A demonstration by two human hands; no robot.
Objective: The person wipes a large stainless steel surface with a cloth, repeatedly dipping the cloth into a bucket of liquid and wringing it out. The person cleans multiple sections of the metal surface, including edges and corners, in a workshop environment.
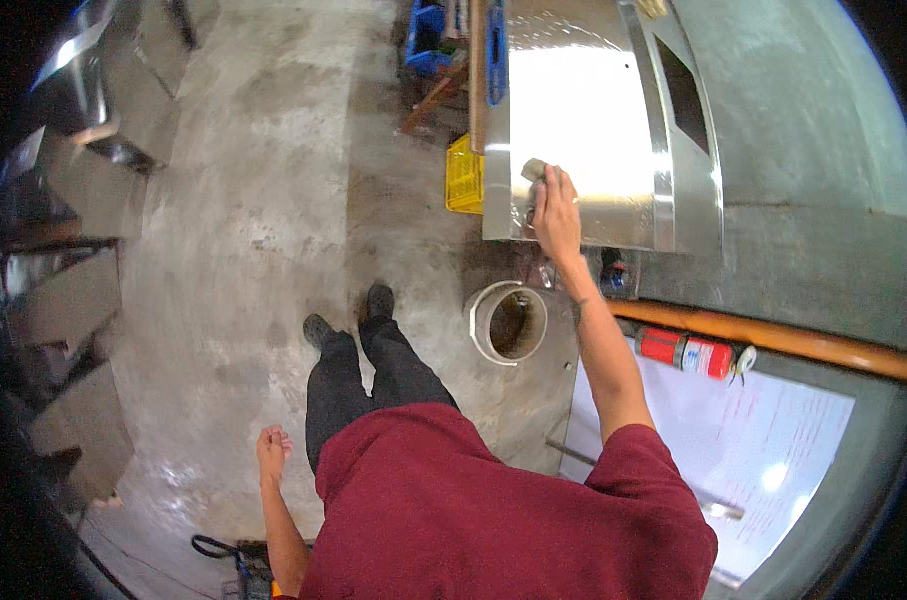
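My right hand [557, 212] reaches out over a shiny metal sheet [584, 205], its fingers closed on a small brownish-green scrubbing pad [535, 170]. The pad is against the sheet near its left edge, and the metal around it looks wet. Bright light glares off much of the surface. My left hand [274, 448] hangs at my side above the concrete floor, its fingers loosely curled and apart, with nothing seen in it.
A white bucket [482, 322], dark inside, stands on the floor below the sheet's near edge. Beside the sheet is a yellow crate [464, 178]. A red fire extinguisher [684, 352] and an orange pipe [764, 335] are at right. Metal boxes [79, 300] line the left.
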